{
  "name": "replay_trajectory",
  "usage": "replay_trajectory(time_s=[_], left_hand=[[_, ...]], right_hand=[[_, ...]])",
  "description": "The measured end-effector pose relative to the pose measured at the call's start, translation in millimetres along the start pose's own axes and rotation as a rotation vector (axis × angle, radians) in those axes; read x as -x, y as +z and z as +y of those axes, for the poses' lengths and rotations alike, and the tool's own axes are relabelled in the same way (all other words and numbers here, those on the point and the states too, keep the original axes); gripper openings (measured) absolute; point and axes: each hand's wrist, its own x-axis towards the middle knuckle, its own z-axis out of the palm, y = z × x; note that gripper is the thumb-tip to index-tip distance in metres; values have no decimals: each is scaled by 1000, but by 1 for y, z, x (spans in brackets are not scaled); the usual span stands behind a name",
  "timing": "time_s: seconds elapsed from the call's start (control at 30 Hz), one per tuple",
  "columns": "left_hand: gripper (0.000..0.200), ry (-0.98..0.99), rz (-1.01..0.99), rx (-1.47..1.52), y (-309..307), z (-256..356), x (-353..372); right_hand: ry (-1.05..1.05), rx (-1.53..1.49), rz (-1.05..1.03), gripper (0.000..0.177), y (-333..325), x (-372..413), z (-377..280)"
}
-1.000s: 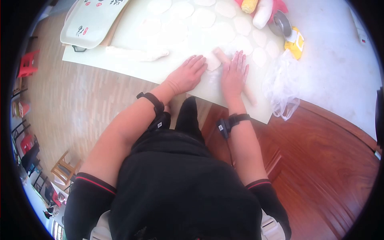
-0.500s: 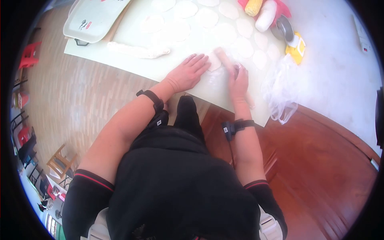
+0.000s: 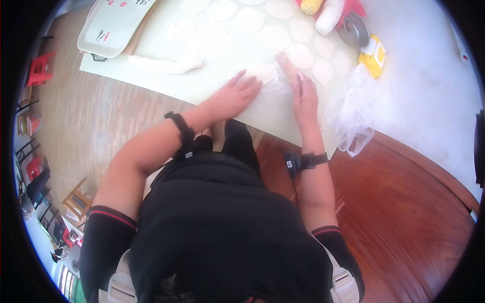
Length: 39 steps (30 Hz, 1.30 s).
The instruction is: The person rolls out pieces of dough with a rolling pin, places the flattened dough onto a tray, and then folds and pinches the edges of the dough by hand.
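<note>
My right hand (image 3: 306, 99) is closed around a wooden rolling pin (image 3: 286, 66), whose far end sticks out past the fingers. Beside the pin lies a thin, pale dough wrapper (image 3: 264, 73) on the light mat (image 3: 202, 91). My left hand (image 3: 234, 99) rests at the near left of this wrapper, fingers stretched out, the tips close to or on its edge; exact contact is blurred. Farther back, several flat dough rounds (image 3: 251, 19) are spread over the mat. A long roll of dough (image 3: 164, 64) lies to the left.
A pale tray (image 3: 108, 33) stands at the back left. At the back right are a corn cob (image 3: 311, 5), a metal bowl (image 3: 355, 30) and a yellow packet (image 3: 373, 56). A clear plastic bag (image 3: 353, 113) lies right of my right hand, near the brown wooden surface (image 3: 399, 202).
The rolling pin and my right hand have shifted slightly right, away from the wrapper. My left hand has moved a little left, and the wrapper now looks stretched sideways.
</note>
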Motion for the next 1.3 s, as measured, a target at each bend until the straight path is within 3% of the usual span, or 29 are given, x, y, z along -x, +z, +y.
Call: replay_trajectory(time_s=[0.07, 0.2, 0.3, 0.4, 0.53, 0.6, 0.7, 0.8, 0.9, 1.0, 1.1, 1.23, 1.3], left_hand=[[52, 118, -42, 25, -6, -21, 18], [56, 90, -16, 169, -8, -35, 35], [59, 63, -22, 202, -5, -36, 35], [57, 42, -11, 191, -6, -32, 38], [56, 49, 15, 185, -7, -34, 38], [55, 40, 18, 169, -7, -37, 39], [55, 24, 51, 175, -1, -33, 42], [54, 16, 59, 170, -3, -34, 41], [54, 5, 60, 169, -2, -35, 42], [55, -21, 145, 128, 2, -34, 41], [55, 15, 134, 240, 12, -19, 36], [53, -81, 124, 169, 11, 2, 15], [53, -134, 115, 160, 9, 1, 16]], right_hand=[[-57, 55, -34, 34, 0, 8, -3], [-120, 246, -123, 40, 34, 31, -2], [-207, 386, -75, 47, 53, 37, -29], [-133, 561, -42, 53, 62, 0, -20], [-85, 415, 19, 53, 69, -10, -10], [-117, 369, -89, 54, 66, 21, -24], [-131, 408, -61, 54, 67, 35, -33], [-118, 475, 45, 56, 66, -16, -19], [-107, 439, -31, 56, 69, -19, -8], [-93, 357, -114, 55, 67, 27, -32], [-111, 413, -55, 55, 71, 22, -27], [-83, 424, 9, 56, 65, -23, -11], [-59, 409, -76, 55, 64, -23, -9]])
